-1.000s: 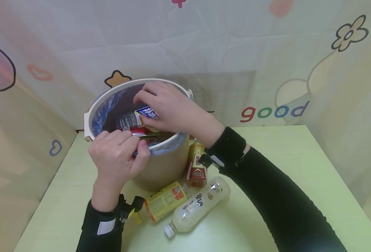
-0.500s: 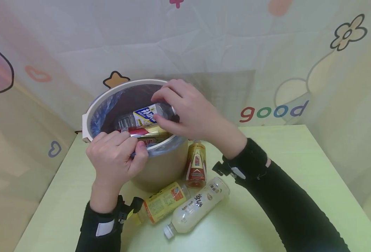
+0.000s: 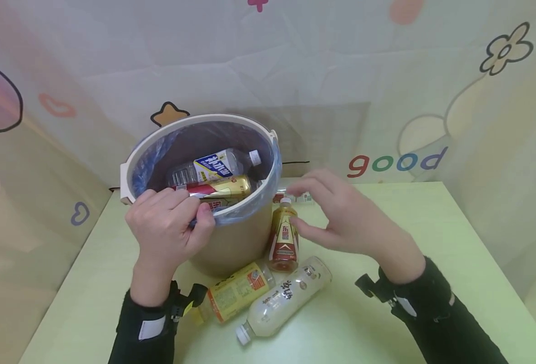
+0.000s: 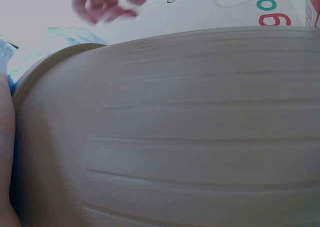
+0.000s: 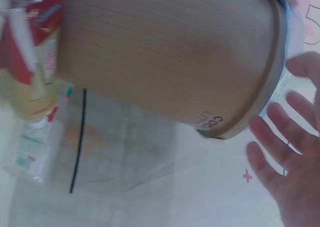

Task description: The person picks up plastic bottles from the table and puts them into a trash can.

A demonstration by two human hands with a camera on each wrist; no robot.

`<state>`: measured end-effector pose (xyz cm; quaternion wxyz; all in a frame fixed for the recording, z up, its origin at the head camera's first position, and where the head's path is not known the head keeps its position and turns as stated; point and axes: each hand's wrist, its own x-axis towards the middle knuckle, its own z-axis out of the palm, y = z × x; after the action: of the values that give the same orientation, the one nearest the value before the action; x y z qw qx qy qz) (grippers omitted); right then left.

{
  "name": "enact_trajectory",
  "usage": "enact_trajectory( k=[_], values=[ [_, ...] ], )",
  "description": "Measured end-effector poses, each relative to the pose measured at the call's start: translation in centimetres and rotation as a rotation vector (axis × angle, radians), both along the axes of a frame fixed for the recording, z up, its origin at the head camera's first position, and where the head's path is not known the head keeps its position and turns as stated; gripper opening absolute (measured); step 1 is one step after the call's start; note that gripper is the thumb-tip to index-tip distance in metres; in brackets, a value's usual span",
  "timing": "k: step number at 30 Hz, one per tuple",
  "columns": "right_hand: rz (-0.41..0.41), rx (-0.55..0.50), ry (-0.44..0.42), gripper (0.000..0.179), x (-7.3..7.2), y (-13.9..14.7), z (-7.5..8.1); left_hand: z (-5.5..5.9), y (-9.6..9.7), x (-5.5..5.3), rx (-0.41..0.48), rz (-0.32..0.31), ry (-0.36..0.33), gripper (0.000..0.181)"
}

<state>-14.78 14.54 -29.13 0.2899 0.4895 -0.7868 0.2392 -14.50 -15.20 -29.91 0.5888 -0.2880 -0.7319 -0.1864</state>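
Note:
My left hand (image 3: pixel 170 227) grips the near rim of a beige trash bin (image 3: pixel 231 247) lined with a blue bag, which tilts toward me. Inside lie a clear bottle with a blue-and-white label (image 3: pixel 215 166) and a gold-and-red drink container (image 3: pixel 231 188). Right of the bin, my right hand (image 3: pixel 341 217) hovers with fingers spread and holds nothing. Its thumb overlaps the edge of a red-and-yellow labelled bottle (image 3: pixel 284 237) lying against the bin. In the right wrist view the right hand's fingers (image 5: pixel 280 127) are loosely extended.
In front of the bin lie a yellow-labelled bottle (image 3: pixel 240 290) and a milky white bottle (image 3: pixel 286 298) with a white cap. Another clear bottle (image 3: pixel 302 195) lies behind the red-and-yellow one. A printed curtain (image 3: pixel 322 76) stands behind the pale green table (image 3: pixel 386 303).
My right hand has come out of the bin and moved right and down, leaving the blue-and-white labelled bottle inside. The left hand stays on the rim.

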Motion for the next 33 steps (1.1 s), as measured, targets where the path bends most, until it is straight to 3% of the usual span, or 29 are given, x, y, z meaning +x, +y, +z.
enact_trajectory(
  k=[6,15,23,33],
  values=[
    [0.01,0.143,-0.151,0.047,1.3,1.2,-3.3,0.0,-0.1,0.1,-0.004,0.006,-0.006,0.036],
    [-0.103,0.353,-0.441,0.066,2.7,1.1,-7.0,0.0,-0.2,0.1,-0.009,0.01,-0.01,0.035],
    [-0.069,0.368,-0.439,0.067,3.3,0.3,-9.4,0.0,-0.1,0.1,0.0,0.005,0.003,0.037],
    [-0.052,0.345,-0.466,0.068,3.9,-0.5,-11.0,0.1,-0.1,0.0,-0.004,0.007,0.008,0.035]
  ],
)
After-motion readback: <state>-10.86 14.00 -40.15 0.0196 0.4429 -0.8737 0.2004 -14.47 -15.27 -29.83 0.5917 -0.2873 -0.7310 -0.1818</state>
